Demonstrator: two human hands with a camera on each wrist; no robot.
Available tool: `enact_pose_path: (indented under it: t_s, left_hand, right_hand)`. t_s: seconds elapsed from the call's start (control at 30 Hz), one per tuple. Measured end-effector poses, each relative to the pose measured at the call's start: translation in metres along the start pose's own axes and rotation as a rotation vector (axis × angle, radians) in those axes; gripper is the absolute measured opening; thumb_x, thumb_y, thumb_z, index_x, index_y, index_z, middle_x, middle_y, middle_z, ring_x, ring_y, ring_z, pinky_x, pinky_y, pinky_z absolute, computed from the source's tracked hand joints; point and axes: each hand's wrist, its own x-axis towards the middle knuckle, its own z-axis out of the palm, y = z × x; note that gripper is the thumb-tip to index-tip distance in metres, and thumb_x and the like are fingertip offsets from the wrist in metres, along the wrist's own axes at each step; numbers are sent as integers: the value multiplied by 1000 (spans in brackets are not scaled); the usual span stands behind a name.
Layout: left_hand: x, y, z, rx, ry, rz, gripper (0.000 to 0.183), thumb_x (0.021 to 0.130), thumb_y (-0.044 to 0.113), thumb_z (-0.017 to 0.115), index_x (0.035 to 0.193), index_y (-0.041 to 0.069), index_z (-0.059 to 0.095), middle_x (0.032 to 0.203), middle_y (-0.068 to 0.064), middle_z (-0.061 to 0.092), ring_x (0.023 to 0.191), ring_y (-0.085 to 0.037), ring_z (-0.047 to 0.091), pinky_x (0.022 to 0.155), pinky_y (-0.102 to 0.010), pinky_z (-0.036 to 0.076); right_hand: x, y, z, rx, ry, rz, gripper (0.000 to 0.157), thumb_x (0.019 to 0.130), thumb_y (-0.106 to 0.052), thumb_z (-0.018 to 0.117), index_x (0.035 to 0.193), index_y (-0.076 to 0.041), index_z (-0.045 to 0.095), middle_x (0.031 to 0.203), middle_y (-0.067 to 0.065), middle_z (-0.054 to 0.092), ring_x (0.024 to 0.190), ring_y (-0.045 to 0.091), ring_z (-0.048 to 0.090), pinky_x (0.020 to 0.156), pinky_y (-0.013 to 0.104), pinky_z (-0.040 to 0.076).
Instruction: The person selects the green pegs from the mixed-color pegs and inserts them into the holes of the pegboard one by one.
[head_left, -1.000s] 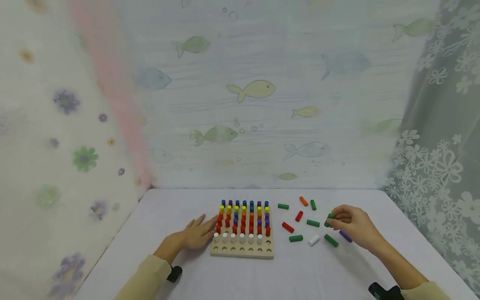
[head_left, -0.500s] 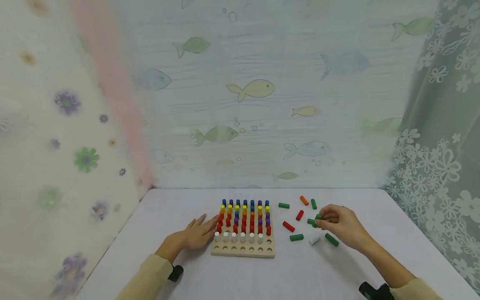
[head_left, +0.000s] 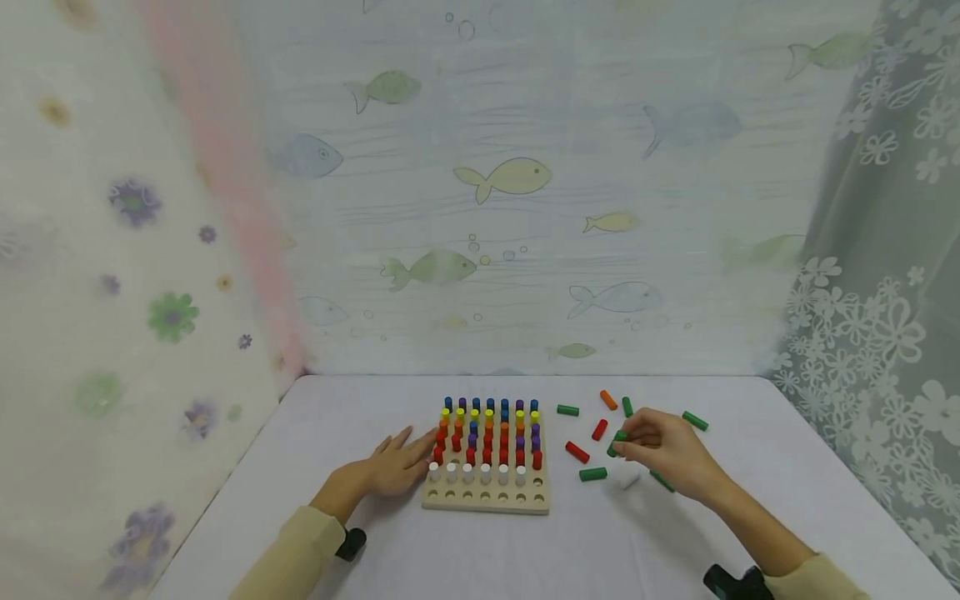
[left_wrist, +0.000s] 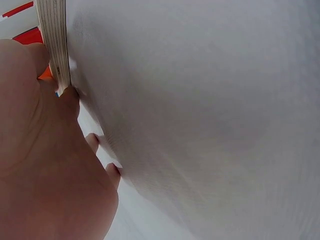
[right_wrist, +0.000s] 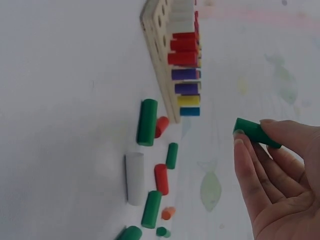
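Note:
A wooden pegboard [head_left: 486, 504] stands upright pegs in rows of blue, purple, yellow, orange, red and white; the front row of holes has no pegs. My left hand [head_left: 393, 468] rests at the board's left edge, fingers spread; in the left wrist view its fingertips touch the board's side [left_wrist: 54, 40]. Between thumb and fingers my right hand [head_left: 667, 450] pinches a green peg [right_wrist: 255, 132], raised above the table to the right of the board. Part of the loose white peg [head_left: 632, 481] is hidden below that hand.
Loose pegs lie right of the board: a red peg [head_left: 577, 452], a green peg [head_left: 592, 474], an orange peg [head_left: 608, 400] and several others. One green peg [head_left: 695, 421] lies beyond the right hand. A fish-patterned curtain [head_left: 525, 250] hangs behind the table.
My right hand has moved left toward the board, carrying the green peg. A green peg at the far right has come into view. The left hand stays at the board's edge.

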Motion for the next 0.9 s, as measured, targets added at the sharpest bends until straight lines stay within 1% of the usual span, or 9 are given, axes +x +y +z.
enact_pose_path:
  t_s: [0.1, 0.2, 0.27, 0.4, 0.53, 0.73, 0.9]
  left_hand:
    - [1, 0, 0, 0, 0, 5, 62, 109, 39, 40, 165, 18, 21, 169, -3, 25, 157, -38, 6, 124, -62, 4]
    - [1, 0, 0, 7, 1, 4, 62, 109, 39, 40, 165, 19, 20, 170, -3, 25, 158, -38, 6, 124, -62, 4]
    - [1, 0, 0, 10, 5, 6, 62, 109, 38, 40, 165, 18, 21, 169, -3, 25, 158, -38, 6, 124, -62, 5]
    - [0, 1, -1, 12, 2, 3, 63, 109, 39, 41, 165, 18, 21, 169, -3, 25, 158, -38, 6, 124, -62, 5]
    - [-1, 1, -2, 1, -10, 4, 63, 110, 39, 40, 165, 17, 20, 170, -4, 24, 157, -40, 5, 124, -63, 4]
    - [0, 0, -3, 5, -5, 7, 62, 110, 39, 40, 165, 17, 21, 170, -4, 23, 157, -39, 6, 124, -63, 4]
    - [0, 0, -2, 6, -4, 4, 62, 110, 40, 40, 165, 18, 21, 170, -3, 23, 158, -38, 6, 124, -62, 4]
  right_hand:
    - [2, -3, 4, 8, -11, 9, 25, 92, -17, 78, 105, 0, 65, 95, 5, 74, 86, 25, 74, 76, 24, 59]
    - [3, -5, 9, 19, -20, 14, 25, 91, -18, 79, 104, -1, 66, 95, 5, 74, 87, 27, 74, 74, 25, 59]
    - [5, -6, 13, 20, -25, 1, 25, 91, -18, 79, 104, -1, 66, 96, 6, 74, 87, 27, 74, 74, 24, 59]
    - [8, -7, 21, 12, -35, -15, 23, 91, -17, 78, 103, -2, 66, 97, 6, 73, 87, 20, 73, 76, 23, 59]
    - [12, -8, 30, -6, -45, -24, 21, 92, -17, 78, 103, -4, 66, 95, 4, 71, 87, 16, 72, 77, 22, 58]
    - [16, -15, 43, 6, -80, -32, 19, 92, -18, 77, 101, -5, 66, 94, 3, 72, 85, 17, 72, 75, 23, 59]
    - [19, -19, 52, 14, -88, -41, 17, 92, -17, 77, 100, -6, 66, 94, 2, 72, 85, 17, 72, 75, 24, 59]
